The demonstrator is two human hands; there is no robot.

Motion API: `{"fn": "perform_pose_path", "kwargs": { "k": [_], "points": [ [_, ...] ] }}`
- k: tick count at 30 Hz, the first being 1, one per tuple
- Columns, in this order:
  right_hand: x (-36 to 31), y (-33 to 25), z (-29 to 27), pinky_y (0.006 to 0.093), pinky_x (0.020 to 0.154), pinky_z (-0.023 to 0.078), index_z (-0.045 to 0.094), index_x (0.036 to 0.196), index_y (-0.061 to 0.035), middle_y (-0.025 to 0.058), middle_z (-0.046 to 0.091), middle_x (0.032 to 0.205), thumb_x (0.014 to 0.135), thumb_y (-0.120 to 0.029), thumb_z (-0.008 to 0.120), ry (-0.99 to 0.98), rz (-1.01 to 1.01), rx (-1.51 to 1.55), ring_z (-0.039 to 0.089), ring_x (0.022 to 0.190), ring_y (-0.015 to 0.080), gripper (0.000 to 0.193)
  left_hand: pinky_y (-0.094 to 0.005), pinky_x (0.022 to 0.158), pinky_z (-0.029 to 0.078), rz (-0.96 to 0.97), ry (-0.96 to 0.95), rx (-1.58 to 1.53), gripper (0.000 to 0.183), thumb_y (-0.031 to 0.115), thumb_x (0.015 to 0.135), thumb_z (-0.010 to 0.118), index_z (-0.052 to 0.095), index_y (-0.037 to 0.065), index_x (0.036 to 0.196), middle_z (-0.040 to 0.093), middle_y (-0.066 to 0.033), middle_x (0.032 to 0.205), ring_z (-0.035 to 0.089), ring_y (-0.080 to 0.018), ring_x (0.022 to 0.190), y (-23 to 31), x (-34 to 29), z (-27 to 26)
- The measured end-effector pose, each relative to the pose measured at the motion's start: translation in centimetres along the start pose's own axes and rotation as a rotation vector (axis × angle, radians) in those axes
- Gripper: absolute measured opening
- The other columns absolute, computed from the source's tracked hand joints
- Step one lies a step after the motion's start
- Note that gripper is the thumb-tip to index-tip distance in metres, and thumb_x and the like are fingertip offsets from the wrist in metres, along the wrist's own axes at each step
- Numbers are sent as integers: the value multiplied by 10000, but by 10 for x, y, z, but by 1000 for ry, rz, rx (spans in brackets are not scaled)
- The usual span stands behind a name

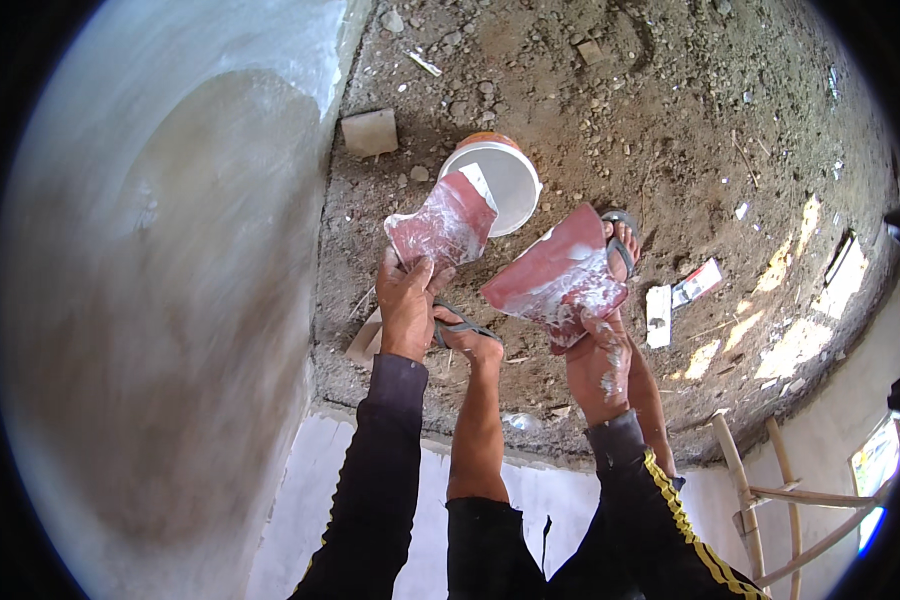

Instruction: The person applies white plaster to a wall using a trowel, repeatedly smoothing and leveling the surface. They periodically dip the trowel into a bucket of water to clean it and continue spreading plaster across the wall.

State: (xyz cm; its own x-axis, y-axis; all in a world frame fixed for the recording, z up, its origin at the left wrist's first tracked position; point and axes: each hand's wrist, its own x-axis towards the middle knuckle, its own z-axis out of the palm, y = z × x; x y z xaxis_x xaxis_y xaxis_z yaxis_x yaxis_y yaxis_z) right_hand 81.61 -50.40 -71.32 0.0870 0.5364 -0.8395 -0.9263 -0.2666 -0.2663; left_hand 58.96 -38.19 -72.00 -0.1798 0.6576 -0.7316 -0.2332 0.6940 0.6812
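My left hand (407,305) is closed on the lower end of a red putty spreader (438,225), smeared white, with a thick white strip along its far edge. Its blade overlaps the near left of a bucket (511,190) that has a white rim and an orange side; pale grey-white material shows inside. To the right, my right hand (602,365) grips a second, wider red putty spreader (560,268) by its narrow end. White paste streaks that blade and also marks my right hand. The two spreaders are apart, both held above the ground.
A plastered wall (170,300), partly darker and damp-looking, rises on the left. Rough dirt ground (690,150) carries stones, a tile piece (370,132) and a white-and-red packet (697,283). My sandalled feet stand near the bucket. A wooden pole frame (770,495) leans at lower right.
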Motion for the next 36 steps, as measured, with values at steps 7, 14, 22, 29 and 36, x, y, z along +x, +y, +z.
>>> {"fn": "perform_pose_path", "kwargs": {
  "k": [7, 14, 22, 29, 36],
  "points": [
    [-17, 30, 14, 308, 903, 542, 387, 1460, -41, 118, 625, 1260, 917, 27, 630, 30, -208, -464, 639, 1112, 175, 599, -361, 932, 539, 56, -96, -300, 350, -12, 938, 640, 571, 95, 1264, 637, -41, 1193, 622, -196, 1115, 23, -29, -24],
    [-26, 24, 49, 308, 893, 542, 471, 1376, -22, 90, 658, 1194, 890, 55, 622, -94, -193, -464, 659, 1047, 160, 515, -387, 965, 545, 159, -56, -267, 433, 3, 927, 666, 540, 80, 1334, 642, -73, 1251, 646, -219, 1105, 60, -65, -21],
    [-71, 5, 135, 382, 936, 564, 536, 1305, -56, 75, 652, 1188, 912, 10, 548, -175, 61, 193, 656, 1083, 203, 399, -491, 1030, 528, 485, -84, -104, 267, 14, 960, 647, 544, 36, 1205, 645, -134, 1205, 651, -235, 1096, 137, -116, -24],
    [-120, 10, 213, 424, 952, 556, 531, 1331, -71, 76, 654, 1226, 926, -28, 546, -291, 92, 332, 658, 1107, 220, 407, -402, 1059, 483, 565, -178, -42, 240, -37, 917, 644, 568, 34, 1133, 636, -123, 1201, 613, -239, 1171, 185, -162, -11],
    [-153, -32, 270, 422, 1000, 543, 513, 1391, -80, 74, 645, 1291, 932, -3, 536, -443, 23, 317, 646, 1163, 221, 466, -383, 1054, 470, 716, -172, 18, 210, -83, 920, 582, 581, 13, 1107, 637, -106, 1165, 616, -219, 1145, 234, -202, -9]
  ]
}}
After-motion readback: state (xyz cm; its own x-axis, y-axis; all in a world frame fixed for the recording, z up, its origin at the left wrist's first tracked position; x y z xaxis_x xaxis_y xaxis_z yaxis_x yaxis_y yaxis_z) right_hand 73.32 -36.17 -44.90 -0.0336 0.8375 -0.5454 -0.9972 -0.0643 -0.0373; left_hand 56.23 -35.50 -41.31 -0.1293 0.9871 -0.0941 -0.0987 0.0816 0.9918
